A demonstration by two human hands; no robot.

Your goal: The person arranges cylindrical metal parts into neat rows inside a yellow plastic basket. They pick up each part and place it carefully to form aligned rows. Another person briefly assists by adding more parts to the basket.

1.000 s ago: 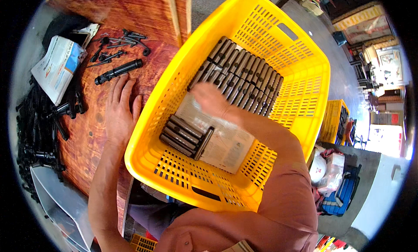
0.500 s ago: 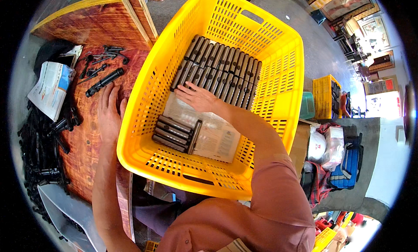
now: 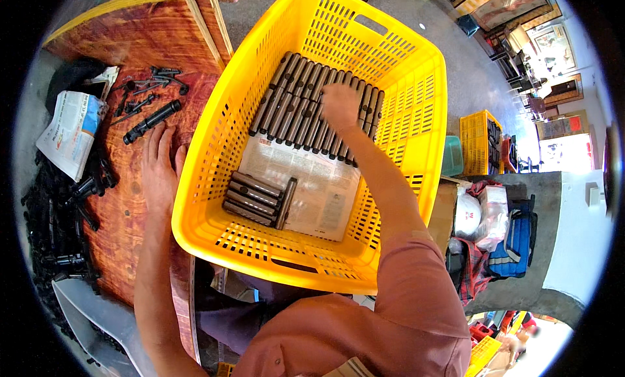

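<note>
Rows of dark metal tubes (image 3: 286, 113) lie side by side in a yellow plastic basket (image 3: 202, 175), on printed paper (image 3: 312, 201). Over the middle of these rows is my right hand (image 3: 340, 107), its fingers curled downward; whether they hold anything is hidden under the hand. Several more tubes (image 3: 250, 201) are stacked at the basket's near left, with one single tube (image 3: 286, 202) set crosswise beside them. My left hand (image 3: 160, 168) lies with fingers stretched on the reddish wooden table, beside the basket wall. Just beyond its fingertips rests a black tube (image 3: 152, 122).
Small black parts (image 3: 166, 77) and a plastic packet (image 3: 71, 129) lie on the wooden table (image 3: 120, 247), with a heap of black parts (image 3: 58, 234) along its left. A wooden panel (image 3: 143, 35) stands behind. Right of the basket are a cardboard box (image 3: 443, 211) and bags (image 3: 511, 240).
My right hand has moved away and rightward over the tube rows, and its fingers have gone from spread to curled. My left hand stays on the table. The view has shifted slightly.
</note>
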